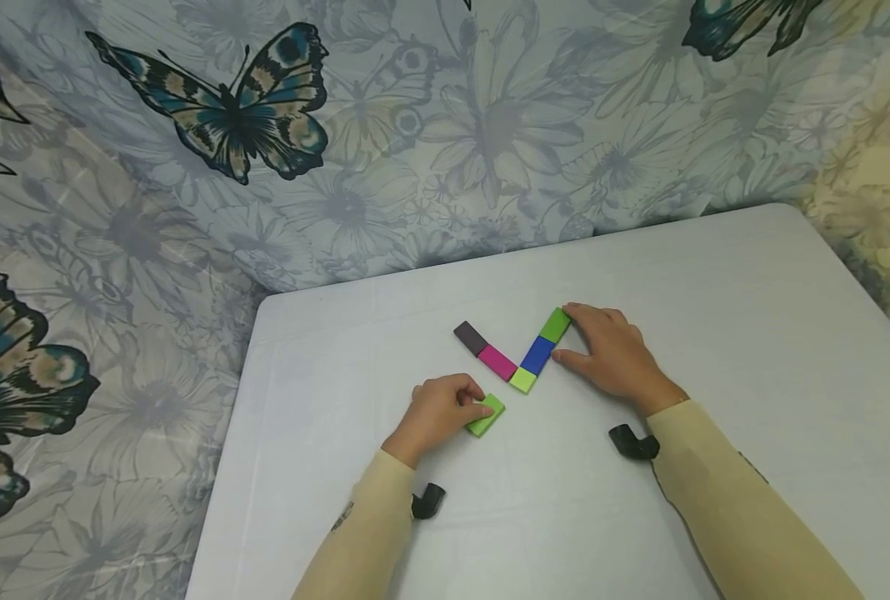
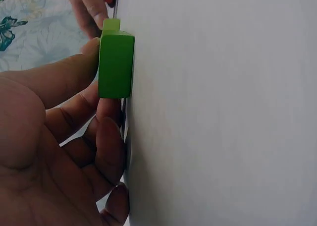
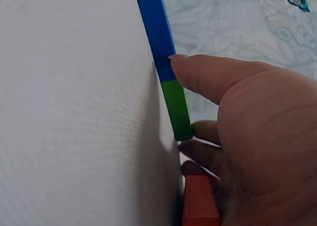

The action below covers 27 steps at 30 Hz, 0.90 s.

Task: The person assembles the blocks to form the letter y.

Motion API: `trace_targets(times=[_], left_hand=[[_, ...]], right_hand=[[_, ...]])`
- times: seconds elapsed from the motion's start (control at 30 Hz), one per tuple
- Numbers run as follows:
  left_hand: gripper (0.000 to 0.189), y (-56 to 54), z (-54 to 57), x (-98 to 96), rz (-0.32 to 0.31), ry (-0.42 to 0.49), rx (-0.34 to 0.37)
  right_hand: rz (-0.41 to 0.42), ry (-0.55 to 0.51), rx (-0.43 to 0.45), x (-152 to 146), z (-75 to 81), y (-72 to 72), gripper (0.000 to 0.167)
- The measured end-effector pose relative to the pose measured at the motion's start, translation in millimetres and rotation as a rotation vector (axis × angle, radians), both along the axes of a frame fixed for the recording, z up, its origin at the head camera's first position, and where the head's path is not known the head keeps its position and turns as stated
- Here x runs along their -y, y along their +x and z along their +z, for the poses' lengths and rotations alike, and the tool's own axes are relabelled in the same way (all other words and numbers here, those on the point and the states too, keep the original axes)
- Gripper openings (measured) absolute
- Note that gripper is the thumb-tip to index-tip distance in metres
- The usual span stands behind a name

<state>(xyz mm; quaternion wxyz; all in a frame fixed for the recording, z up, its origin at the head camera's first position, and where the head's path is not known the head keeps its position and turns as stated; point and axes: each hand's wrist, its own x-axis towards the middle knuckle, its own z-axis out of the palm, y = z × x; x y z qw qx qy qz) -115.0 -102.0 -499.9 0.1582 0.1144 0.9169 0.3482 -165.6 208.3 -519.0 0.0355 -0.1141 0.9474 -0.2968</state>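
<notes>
My left hand (image 1: 437,412) pinches a light green block (image 1: 487,417), its thumb on the upper face. In the left wrist view the block's dark green end (image 2: 116,66) faces me, low over the table. My right hand (image 1: 613,350) rests by a row of blocks, its thumb at the side of the blue block (image 1: 537,356) and its forefinger at the far end of the green block (image 1: 555,324). A red block (image 3: 200,201) shows beneath this palm in the right wrist view, hidden from the head view; I cannot tell whether the fingers hold it.
A lime block (image 1: 523,380), a magenta block (image 1: 497,363) and a dark grey block (image 1: 471,338) continue the row into a V. They lie on a white table (image 1: 715,292). Behind it hangs butterfly-print cloth (image 1: 385,200). Black wrist mounts (image 1: 632,442) jut from both sleeves.
</notes>
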Motion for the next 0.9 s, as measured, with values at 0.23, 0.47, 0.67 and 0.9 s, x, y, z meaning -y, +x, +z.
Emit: trace_targets(times=[0.23,0.47,0.67,0.9], left_hand=[[0.017,-2.8,1.8,-16.5,0.013,-0.006,0.011],[0.026,-6.6,1.8,-26.2,0.017,-0.035,0.002],[0.030,-7.3,0.8,-30.8,0.029,-0.066,-0.001],[0.032,-7.5,0.1,-34.0,0.038,-0.092,0.004]], right_hand=[[-0.006,0.001,-0.009,-1,-2.3,-0.7,0.079],[0.000,-0.003,-0.013,-1,-3.6,-1.1,0.078],[0.004,-0.006,-0.015,-1,-4.5,-1.2,0.078],[0.006,-0.003,-0.016,-1,-4.3,-1.0,0.079]])
